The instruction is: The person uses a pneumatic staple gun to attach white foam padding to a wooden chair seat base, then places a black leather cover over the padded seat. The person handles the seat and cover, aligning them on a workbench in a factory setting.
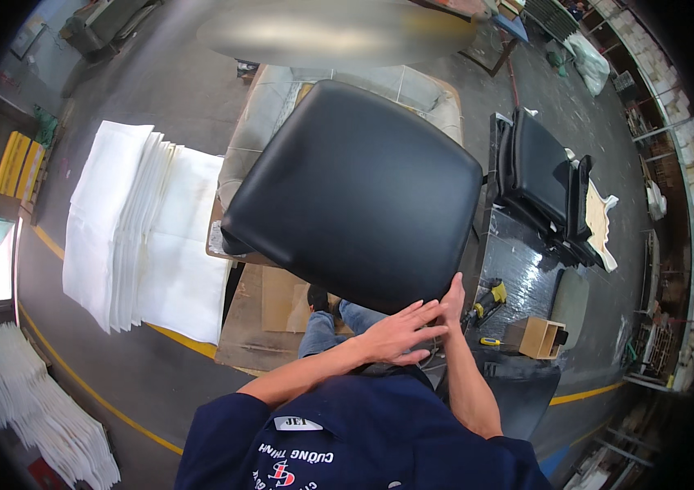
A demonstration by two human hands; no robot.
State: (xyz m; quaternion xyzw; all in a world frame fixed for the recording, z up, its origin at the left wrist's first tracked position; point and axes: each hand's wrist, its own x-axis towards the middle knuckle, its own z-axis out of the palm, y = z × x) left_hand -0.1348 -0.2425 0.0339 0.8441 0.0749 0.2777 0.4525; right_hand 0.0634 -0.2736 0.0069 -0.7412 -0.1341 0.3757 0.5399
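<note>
A black padded chair seat (355,196) with rounded corners lies smooth side up, tilted a little across a tray-like stand (237,175) lined with grey padding. At the seat's near right corner, my right hand (452,304) rests against the edge with its visible fingers straight; part of it is hidden behind the left. My left hand (404,333) crosses over beside it, fingers stretched and spread just below the seat's near edge. Neither hand shows anything enclosed in it.
White sheets (131,229) are stacked left of the stand. On the right, a bench with a shiny plastic-covered top (510,261) bears more black seats (535,163), a yellow-and-black power tool (490,300) and a small open wooden box (540,337). More white sheets (45,408) lie lower left.
</note>
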